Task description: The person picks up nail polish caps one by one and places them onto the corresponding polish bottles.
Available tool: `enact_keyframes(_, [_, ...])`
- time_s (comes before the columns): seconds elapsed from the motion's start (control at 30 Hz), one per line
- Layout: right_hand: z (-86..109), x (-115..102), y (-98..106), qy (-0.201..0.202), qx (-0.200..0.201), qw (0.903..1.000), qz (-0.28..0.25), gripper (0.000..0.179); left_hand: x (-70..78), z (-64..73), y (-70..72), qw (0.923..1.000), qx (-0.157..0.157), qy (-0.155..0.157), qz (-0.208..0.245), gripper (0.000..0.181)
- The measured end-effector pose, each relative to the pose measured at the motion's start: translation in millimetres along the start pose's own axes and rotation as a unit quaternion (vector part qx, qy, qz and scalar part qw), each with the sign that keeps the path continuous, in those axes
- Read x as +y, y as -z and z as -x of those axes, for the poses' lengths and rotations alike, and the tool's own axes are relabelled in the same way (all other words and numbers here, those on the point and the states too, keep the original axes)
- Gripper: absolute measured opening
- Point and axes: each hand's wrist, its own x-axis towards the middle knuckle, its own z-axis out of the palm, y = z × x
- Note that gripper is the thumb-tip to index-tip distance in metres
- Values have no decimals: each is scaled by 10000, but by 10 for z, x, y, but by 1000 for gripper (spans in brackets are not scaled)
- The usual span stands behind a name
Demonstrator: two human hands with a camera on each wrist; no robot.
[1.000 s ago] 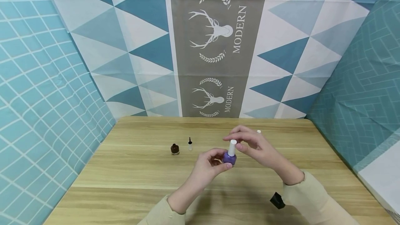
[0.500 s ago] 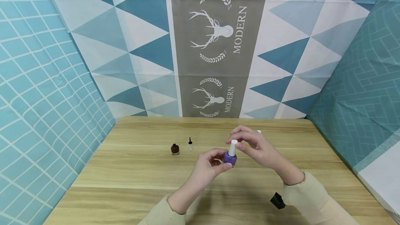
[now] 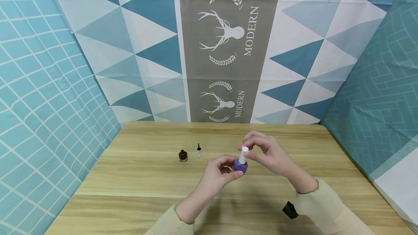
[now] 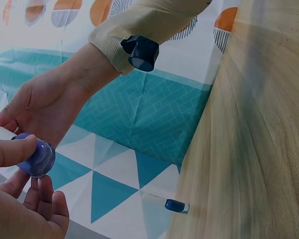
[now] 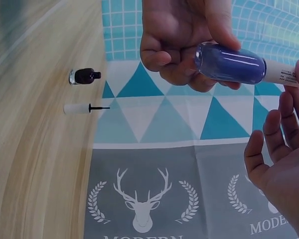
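Note:
My left hand [image 3: 217, 171] holds a purple nail polish bottle [image 3: 240, 167] up over the table, thumb on one side and fingers on the other. The bottle's tall white cap [image 3: 242, 156] points up, tilted slightly right, and sits on the neck. With thumb and forefinger my right hand [image 3: 269, 155] pinches that cap near its top; its other fingers are bent loosely. The right wrist view shows small print on the cap [image 5: 281, 72] and the glossy purple glass [image 5: 231, 63].
An uncapped dark brown nail polish bottle [image 3: 183, 156] stands left of the hands, beside its white cap with brush upward [image 3: 199, 151]. Another nail polish bottle [image 4: 177, 205] stands farther back, mostly hidden behind my right hand in the head view. A black wrist mount [image 3: 290, 210] sits by the right sleeve.
The right thumb and forefinger have shifted slightly on the white cap and now pinch it. The left hand and the purple bottle have barely moved.

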Motion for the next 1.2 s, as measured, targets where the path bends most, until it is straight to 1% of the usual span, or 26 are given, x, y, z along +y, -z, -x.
enact_keyframes(0.23, [-6,-11,-3,-114,102,9999,-1,26,-23,-4,-6,9999,32,-109,-59,27])
enact_keyframes(0.37, [-15,-21,-11,-227,150,9996,-41,22,-27,-5,-2,9999,35,-134,-53,27])
enact_keyframes(0.6, [-19,-7,-22,-196,201,9995,-159,23,-15,2,0,10000,19,-88,-18,27])
enact_keyframes(1.0, [-31,-17,-38,-479,268,9982,-234,23,7,9,-12,10000,15,-28,-63,26])
enact_keyframes(1.2, [-35,1,-20,-415,162,9989,-141,22,10,9,-4,10000,30,56,-24,26])
